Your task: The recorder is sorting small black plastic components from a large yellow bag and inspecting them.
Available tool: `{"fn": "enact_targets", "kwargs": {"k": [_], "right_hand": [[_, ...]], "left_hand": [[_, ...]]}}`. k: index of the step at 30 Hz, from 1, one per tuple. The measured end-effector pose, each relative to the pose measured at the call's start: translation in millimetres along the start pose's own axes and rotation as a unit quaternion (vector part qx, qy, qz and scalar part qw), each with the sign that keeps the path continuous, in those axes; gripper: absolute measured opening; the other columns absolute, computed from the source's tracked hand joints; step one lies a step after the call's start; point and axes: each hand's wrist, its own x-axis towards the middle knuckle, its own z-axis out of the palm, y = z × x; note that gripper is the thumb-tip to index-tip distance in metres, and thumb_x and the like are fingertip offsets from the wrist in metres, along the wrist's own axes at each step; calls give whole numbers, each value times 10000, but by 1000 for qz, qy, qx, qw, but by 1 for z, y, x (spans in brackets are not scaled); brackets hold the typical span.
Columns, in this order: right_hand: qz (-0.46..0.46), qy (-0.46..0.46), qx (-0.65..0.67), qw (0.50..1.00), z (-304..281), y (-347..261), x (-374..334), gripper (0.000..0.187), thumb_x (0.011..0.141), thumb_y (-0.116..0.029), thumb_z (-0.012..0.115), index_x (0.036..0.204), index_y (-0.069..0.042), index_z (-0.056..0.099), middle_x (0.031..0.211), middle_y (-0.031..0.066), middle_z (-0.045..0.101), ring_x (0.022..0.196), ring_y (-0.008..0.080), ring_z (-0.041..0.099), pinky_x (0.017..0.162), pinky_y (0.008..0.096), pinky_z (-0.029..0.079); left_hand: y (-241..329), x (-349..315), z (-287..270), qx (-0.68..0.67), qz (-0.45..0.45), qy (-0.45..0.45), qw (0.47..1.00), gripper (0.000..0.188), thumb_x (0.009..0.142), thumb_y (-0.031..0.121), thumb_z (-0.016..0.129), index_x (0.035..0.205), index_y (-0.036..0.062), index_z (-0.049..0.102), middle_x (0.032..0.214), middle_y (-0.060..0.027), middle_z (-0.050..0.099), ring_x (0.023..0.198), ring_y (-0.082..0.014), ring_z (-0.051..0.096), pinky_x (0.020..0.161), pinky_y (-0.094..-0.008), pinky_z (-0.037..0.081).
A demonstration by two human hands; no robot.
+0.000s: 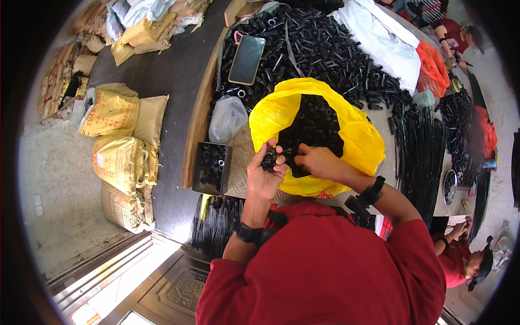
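A yellow plastic bag stands wide open in front of me, its rim rolled outward. Inside lies a heap of small black nuts. My left hand is at the bag's near left rim, palm up, with fingers curled round a cluster of black nuts. Reaching in over the near right rim, my right hand has its fingers bent together above the heap. Whatever those fingertips hold is hidden. A black box with more small black pieces stands left of my left hand.
Behind the bag spreads a large pile of black bolt-like pieces, with a phone on it. A clear plastic bag lies left. Bundled black rods lie right. Filled sacks stand far left. Another person works at lower right.
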Motion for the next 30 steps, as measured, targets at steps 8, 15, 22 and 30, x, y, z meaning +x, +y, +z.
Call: {"fn": "enact_targets", "kwargs": {"k": [8, 15, 22, 30], "right_hand": [[201, 159, 468, 846, -28, 29, 11, 135, 801, -84, 597, 930, -49, 617, 816, 53, 621, 643, 154, 610, 582, 265, 491], [132, 140, 526, 829, -73, -30, 9, 179, 839, -92, 575, 1008, -37, 599, 850, 42, 621, 622, 82, 588, 554, 213, 470], [68, 135, -107, 983, -13, 7, 18, 261, 704, -123, 640, 954, -115, 566, 840, 85, 553, 757, 249, 594, 587, 330, 488], [62, 171, 60, 982, -4, 24, 24, 227, 703, -151, 618, 916, -75, 595, 828, 119, 593, 750, 282, 600, 618, 346, 491]], "left_hand": [[-8, 0, 5, 76, -2, 45, 996, 289, 915, 218, 454, 1109, 16, 525, 1038, -132, 560, 870, -228, 544, 726, -298, 492], [-26, 5, 15, 101, -14, 67, 993, 344, 918, 282, 452, 1161, 45, 505, 1021, -95, 579, 928, -212, 563, 801, -322, 480], [-20, 2, 5, 16, -56, 81, 995, 296, 905, 287, 479, 1098, 69, 537, 958, -94, 578, 745, -193, 562, 534, -228, 486], [-13, -5, 1, 7, -16, 67, 998, 291, 899, 259, 488, 1096, 55, 556, 979, -120, 570, 799, -215, 551, 574, -246, 496]]}}
